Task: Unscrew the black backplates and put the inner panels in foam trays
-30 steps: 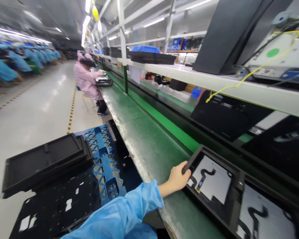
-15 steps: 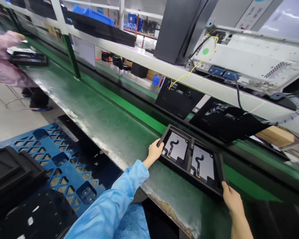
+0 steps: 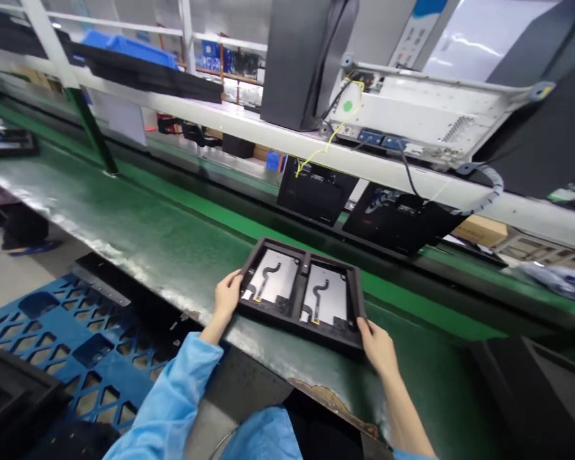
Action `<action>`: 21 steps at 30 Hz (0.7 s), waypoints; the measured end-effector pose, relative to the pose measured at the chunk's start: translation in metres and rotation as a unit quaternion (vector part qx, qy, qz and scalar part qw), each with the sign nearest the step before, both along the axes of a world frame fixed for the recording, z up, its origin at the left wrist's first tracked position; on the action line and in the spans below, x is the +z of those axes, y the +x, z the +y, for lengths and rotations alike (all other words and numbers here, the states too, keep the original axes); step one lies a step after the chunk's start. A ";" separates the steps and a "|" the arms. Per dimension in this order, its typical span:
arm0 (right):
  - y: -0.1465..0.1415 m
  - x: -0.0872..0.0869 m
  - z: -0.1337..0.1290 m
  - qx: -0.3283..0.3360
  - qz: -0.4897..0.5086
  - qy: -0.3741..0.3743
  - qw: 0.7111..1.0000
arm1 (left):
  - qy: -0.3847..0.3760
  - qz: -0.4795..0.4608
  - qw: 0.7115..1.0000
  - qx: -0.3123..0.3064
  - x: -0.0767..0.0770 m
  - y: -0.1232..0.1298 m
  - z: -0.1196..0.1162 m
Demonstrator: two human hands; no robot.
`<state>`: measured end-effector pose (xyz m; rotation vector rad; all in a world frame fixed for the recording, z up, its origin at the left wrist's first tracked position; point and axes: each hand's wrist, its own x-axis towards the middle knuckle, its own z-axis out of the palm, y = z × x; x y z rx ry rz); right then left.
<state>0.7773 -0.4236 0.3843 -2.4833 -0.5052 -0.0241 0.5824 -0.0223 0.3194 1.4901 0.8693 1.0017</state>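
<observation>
A black foam tray (image 3: pixel 301 291) with two compartments is gripped at both ends, over the green bench. My left hand (image 3: pixel 227 295) is closed on its left end, thumb on the rim. My right hand (image 3: pixel 377 345) is closed around the lower right corner. Each compartment holds a flat silver panel, the left panel (image 3: pixel 280 281) and the right panel (image 3: pixel 330 297), with a curved black ribbon cable on its face. The fingers under the tray are hidden.
The green workbench (image 3: pixel 172 230) runs off to the left. Black trays (image 3: pixel 517 377) stand at the right. A blue plastic pallet (image 3: pixel 96 351) lies on the floor at the left. Black panels (image 3: pixel 316 191) lean behind the bench, below a white shelf rail (image 3: pixel 249 124) bearing equipment.
My view has turned to the right. Both hands still hold the tray, which now appears further left in view and more level. The black trays at the right show more fully.
</observation>
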 end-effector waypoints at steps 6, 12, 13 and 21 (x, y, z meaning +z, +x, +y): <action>-0.033 -0.005 0.117 0.123 0.043 0.057 0.990 | -0.035 0.056 0.983 0.173 0.019 -0.059 0.114; -0.064 -0.010 0.199 0.245 0.121 0.113 0.955 | -0.063 0.103 0.920 0.372 0.032 -0.083 0.154; -0.070 -0.012 0.204 0.256 0.133 0.116 0.950 | -0.052 0.104 0.915 0.387 0.027 -0.083 0.152; -0.090 -0.028 0.124 0.266 0.139 0.065 0.952 | 0.007 0.124 0.928 0.351 -0.007 -0.088 0.135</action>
